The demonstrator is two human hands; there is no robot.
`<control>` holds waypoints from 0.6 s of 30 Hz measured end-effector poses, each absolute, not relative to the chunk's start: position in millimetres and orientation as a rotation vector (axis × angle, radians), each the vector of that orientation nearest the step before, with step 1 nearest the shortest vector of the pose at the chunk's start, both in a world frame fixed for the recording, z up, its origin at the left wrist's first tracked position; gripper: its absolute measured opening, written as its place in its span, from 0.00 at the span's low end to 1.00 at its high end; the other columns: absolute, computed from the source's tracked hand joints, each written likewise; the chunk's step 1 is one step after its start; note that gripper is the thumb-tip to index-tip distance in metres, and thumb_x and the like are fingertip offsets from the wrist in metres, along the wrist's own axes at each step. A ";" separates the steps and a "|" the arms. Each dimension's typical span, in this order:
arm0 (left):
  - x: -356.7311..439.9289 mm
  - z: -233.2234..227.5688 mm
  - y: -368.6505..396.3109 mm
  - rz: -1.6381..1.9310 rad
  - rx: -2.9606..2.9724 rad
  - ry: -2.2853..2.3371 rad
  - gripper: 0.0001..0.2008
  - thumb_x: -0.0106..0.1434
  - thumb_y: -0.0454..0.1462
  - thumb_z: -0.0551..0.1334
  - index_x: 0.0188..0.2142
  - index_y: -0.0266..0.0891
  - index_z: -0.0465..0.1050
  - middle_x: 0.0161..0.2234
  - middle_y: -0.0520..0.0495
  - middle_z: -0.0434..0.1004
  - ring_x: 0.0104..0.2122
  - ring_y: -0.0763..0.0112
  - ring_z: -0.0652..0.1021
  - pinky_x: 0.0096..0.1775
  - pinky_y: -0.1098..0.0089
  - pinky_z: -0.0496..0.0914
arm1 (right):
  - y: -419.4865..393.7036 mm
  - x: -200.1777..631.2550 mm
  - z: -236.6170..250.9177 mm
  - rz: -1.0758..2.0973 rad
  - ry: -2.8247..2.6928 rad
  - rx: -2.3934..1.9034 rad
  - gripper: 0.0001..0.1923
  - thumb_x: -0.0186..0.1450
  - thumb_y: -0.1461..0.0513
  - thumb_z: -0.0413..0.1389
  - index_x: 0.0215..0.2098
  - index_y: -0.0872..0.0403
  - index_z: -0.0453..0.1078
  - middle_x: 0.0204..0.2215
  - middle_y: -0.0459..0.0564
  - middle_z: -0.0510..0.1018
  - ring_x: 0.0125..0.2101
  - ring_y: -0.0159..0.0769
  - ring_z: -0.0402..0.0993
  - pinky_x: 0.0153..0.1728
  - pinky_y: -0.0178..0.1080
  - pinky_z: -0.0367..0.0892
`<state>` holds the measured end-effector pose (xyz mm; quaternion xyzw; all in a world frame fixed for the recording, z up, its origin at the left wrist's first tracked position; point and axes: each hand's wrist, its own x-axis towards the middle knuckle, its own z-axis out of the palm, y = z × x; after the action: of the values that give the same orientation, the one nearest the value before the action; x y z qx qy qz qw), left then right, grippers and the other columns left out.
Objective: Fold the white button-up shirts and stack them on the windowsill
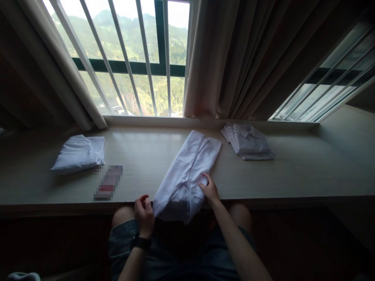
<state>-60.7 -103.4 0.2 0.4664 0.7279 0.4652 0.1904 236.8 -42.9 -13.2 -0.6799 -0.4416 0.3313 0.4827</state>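
Observation:
A white garment [187,171], folded lengthwise into a long strip, lies slantwise on the tabletop. Its near end hangs over the front edge above my lap, with creases bunched around the middle. My right hand [209,190] rests on the garment's right side, thumb and fingers spread apart on the cloth. Beside the lower left edge of the cloth is my left hand [144,214], its fingers loosely curled and apart from the thumb, with nothing visible in them. Whether it touches the cloth is unclear. A dark band circles my left wrist.
A folded white cloth bundle [80,153] lies on the left of the table [293,179]. A stack of folded white garments [249,142] sits at the back right. A blurred-out flat object [109,182] lies near the front edge. Curtains [211,58] and a barred window [129,58] stand behind.

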 end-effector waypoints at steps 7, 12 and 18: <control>-85.5 -44.7 -133.8 0.611 1.253 1.856 0.23 0.53 0.40 0.67 0.48 0.35 0.70 0.46 0.37 0.79 0.49 0.50 0.78 0.48 0.60 0.71 | -16.7 255.8 -8.5 1.249 -0.872 -1.371 0.29 0.43 0.60 0.66 0.46 0.57 0.79 0.41 0.52 0.82 0.39 0.39 0.76 0.43 0.40 0.71; -77.5 -20.5 -127.3 0.562 1.437 1.558 0.11 0.52 0.38 0.64 0.35 0.37 0.75 0.35 0.47 0.81 0.41 0.54 0.79 0.44 0.62 0.72 | -23.5 260.1 -15.6 1.236 -0.732 -1.358 0.31 0.41 0.60 0.69 0.44 0.57 0.80 0.41 0.55 0.82 0.40 0.41 0.78 0.41 0.41 0.73; -86.0 26.7 -81.0 0.812 1.551 1.570 0.10 0.54 0.37 0.60 0.37 0.38 0.70 0.34 0.48 0.78 0.35 0.64 0.77 0.37 0.68 0.71 | -31.3 259.9 -28.5 1.009 -0.502 -1.442 0.35 0.39 0.60 0.68 0.47 0.60 0.79 0.40 0.55 0.82 0.39 0.43 0.79 0.40 0.39 0.75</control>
<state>-86.0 -81.0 26.7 0.6088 0.6161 0.3187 0.3850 259.9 -31.3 -28.5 -0.6244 -0.2176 0.4371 0.6097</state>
